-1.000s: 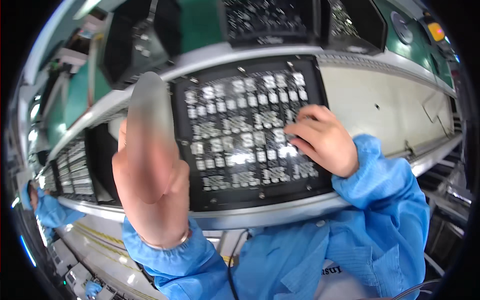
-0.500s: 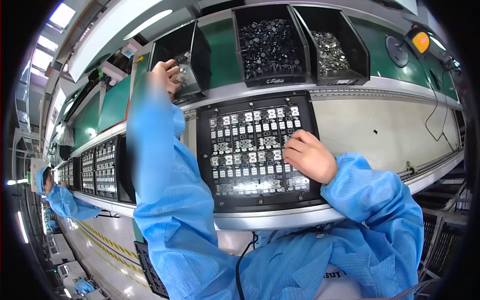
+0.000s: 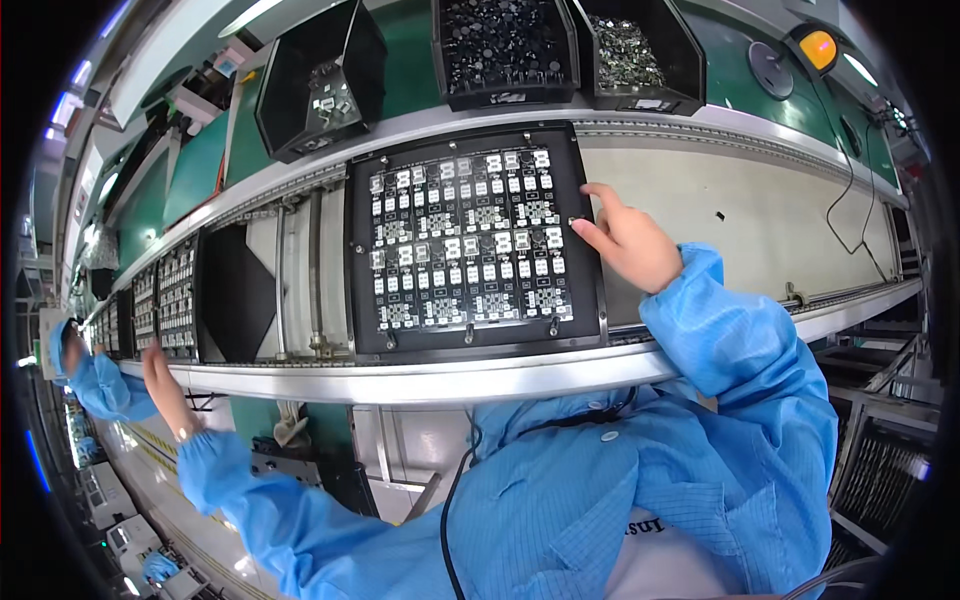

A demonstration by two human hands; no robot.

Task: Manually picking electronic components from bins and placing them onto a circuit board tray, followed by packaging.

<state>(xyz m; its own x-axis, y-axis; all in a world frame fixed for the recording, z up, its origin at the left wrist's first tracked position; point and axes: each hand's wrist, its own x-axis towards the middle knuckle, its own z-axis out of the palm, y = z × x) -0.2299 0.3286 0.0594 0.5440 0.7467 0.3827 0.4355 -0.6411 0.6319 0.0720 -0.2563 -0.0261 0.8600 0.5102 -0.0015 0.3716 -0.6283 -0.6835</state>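
In front of me lies a black carrier frame [image 3: 590,270] holding a printed circuit board panel [image 3: 465,240] with rows of white components. My right hand [image 3: 640,248] is at the carrier's right edge, index finger and thumb spread apart, with nothing visible between them. Far out to the left, my left hand [image 3: 168,395] is held over the rail's near edge with its fingers stretched out and nothing seen in it. Close to that hand, another loaded carrier [image 3: 177,300] rests on the line. Whether the left fingertips touch the rail cannot be made out.
Behind the carrier stand a black bin [image 3: 275,125] with a few small pieces, a bin of dark round parts [image 3: 505,45] and a bin of shiny metal parts [image 3: 625,55]. A yellow-fronted device [image 3: 818,50] is at the far right. A co-worker [image 3: 95,375] works at far left.
My left hand has left the black bin and swung down to the near left. My right hand has moved off the board's components to the carrier's right edge, its fingers now spread.
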